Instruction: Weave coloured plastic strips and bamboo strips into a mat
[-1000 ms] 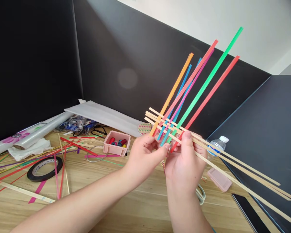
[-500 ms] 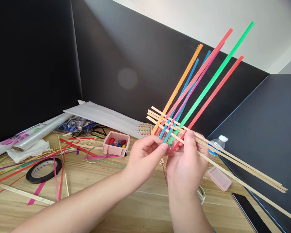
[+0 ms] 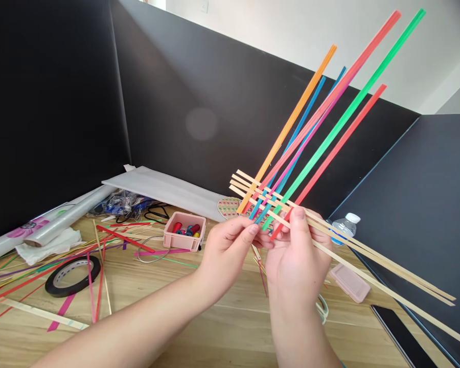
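Note:
Several coloured strips, among them an orange strip (image 3: 296, 112), a green strip (image 3: 352, 108) and a red strip (image 3: 339, 145), cross several pale strips (image 3: 383, 262) in a partly woven patch. My left hand (image 3: 230, 250) pinches the lower ends of the blue strips between thumb and fingertips. My right hand (image 3: 301, 255) grips the pale strips beside the red strip, thumb on top and fingers behind. The coloured strips fan up to the right; the pale ones slant down to the right.
Loose strips and black tape (image 3: 72, 276) lie on the left of the wooden table (image 3: 222, 332). A pink box (image 3: 184, 232) holds small spools. On the right are a bottle (image 3: 345, 227), a pink lid (image 3: 350, 282), scissors (image 3: 322, 309) and a phone (image 3: 398, 335).
The upper ends of the orange, blue, pink-red and green strips have swung up and to the right. My left fingertips have shifted slightly left along the lower ends; my right hand has hardly moved.

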The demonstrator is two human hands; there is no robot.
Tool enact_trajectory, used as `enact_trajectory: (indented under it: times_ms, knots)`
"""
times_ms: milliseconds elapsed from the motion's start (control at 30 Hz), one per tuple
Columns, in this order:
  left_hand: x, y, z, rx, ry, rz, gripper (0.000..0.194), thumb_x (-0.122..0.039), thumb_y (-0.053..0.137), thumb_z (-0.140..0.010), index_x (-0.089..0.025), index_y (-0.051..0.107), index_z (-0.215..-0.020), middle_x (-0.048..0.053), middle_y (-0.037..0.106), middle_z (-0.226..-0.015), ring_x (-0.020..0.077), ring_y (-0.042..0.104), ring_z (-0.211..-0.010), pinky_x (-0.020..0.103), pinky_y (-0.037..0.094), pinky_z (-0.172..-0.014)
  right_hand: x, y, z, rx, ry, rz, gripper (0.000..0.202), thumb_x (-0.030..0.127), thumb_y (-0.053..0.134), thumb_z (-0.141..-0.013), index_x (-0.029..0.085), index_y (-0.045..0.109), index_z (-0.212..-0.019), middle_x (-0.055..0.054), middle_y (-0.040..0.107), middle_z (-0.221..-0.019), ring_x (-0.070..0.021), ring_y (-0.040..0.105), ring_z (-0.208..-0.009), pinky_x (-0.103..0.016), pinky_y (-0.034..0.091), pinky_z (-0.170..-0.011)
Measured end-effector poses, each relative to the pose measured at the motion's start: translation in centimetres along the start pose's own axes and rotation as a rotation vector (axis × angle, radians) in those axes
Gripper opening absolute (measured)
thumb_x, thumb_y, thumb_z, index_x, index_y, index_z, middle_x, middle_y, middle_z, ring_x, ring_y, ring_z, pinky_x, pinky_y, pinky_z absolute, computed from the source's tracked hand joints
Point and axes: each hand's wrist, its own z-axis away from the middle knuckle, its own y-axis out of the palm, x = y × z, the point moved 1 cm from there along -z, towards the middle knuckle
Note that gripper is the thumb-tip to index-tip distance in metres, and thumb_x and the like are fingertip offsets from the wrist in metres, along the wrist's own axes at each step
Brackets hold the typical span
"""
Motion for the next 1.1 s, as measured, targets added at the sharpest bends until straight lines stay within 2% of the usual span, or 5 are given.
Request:
enact_trajectory:
  times_ms: [200,333,533,800,1100]
  knots:
    - [0.0,0.0,-0.1,-0.056,-0.013,0.062,0.023,-0.035,0.061,-0.089,-0.019,0.068,-0.076,0.001,0.071,-0.069,0.0158,0.068,-0.065,0.027,0.057,-0.066,0.0,0.0,-0.1,-0.006,-0.054,0.013,0.027,0.033,0.068,-0.084,0.019,0.053,-0.066,0.006,0.05,-0.054,-0.0111,0.051,-0.044,-0.024,0.039,-0.037]
    - [0.3,0.1,-0.2,-0.02,-0.021,0.095,0.02,-0.033,0.066,-0.086,-0.018,0.067,-0.074,0.001,0.071,-0.07,0.0142,0.068,-0.065,0.026,0.056,-0.067,0.2,-0.1,-0.4,-0.041,-0.095,0.023,0.025,0.03,0.07,-0.082,0.018,0.056,-0.065,0.006,0.05,-0.055,-0.009,0.05,-0.047,-0.024,0.044,-0.043]
    - [0.3,-0.1,-0.1,-0.046,-0.02,0.251,0.026,-0.043,0.071,-0.081,-0.018,0.065,-0.082,0.001,0.071,-0.074,0.0163,0.069,-0.07,0.028,0.055,-0.069,0.1,-0.3,-0.7,-0.047,-0.121,0.056,0.025,0.03,0.071,-0.081,0.018,0.058,-0.064,0.005,0.048,-0.056,-0.0079,0.048,-0.052,-0.023,0.042,-0.05]
    - [-0.5,-0.5,-0.5,-0.091,-0.041,0.124,0.019,-0.028,0.067,-0.081,-0.016,0.059,-0.069,-0.001,0.064,-0.061,0.0109,0.061,-0.061,0.022,0.049,-0.063,-0.1,-0.7,-1.1,-0.038,-0.124,0.11,0.023,0.032,0.073,-0.079,0.017,0.061,-0.065,0.005,0.051,-0.062,-0.0072,0.047,-0.054,-0.023,0.041,-0.052]
    - [-1.0,-0.4,-0.7,-0.054,-0.111,0.111,0.012,-0.026,0.068,-0.079,-0.015,0.065,-0.077,-0.001,0.063,-0.066,0.0099,0.058,-0.062,0.02,0.047,-0.062,0.0,-0.8,-1.2,-0.009,-0.112,0.114,0.017,0.03,0.074,-0.078,0.017,0.065,-0.07,0.004,0.055,-0.061,-0.0072,0.046,-0.053,-0.023,0.04,-0.052]
